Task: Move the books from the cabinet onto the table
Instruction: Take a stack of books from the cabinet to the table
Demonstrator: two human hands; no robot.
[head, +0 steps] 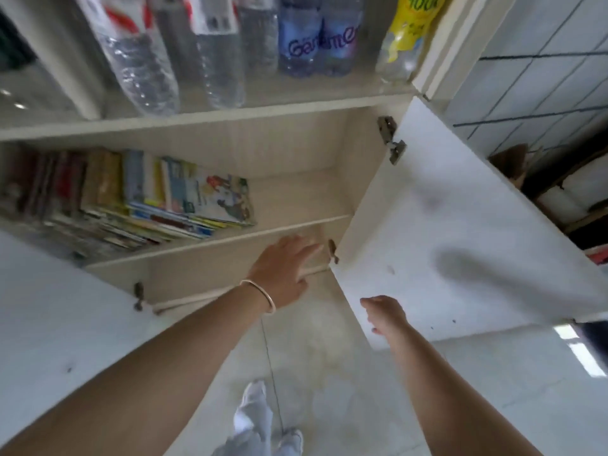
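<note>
The books (138, 195) lean in a row on the left of the cabinet (230, 153) shelf, the left hand (284, 268) reaching in below them with straight, empty fingers while the right hand (383, 315) grips the open door's (444, 241) lower edge

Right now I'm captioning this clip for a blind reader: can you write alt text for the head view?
A person's left hand reaches open toward an open cabinet, below the shelf where a row of leaning books stands, while the right hand holds the edge of the open white door. Plastic bottles line the shelf above.
</note>
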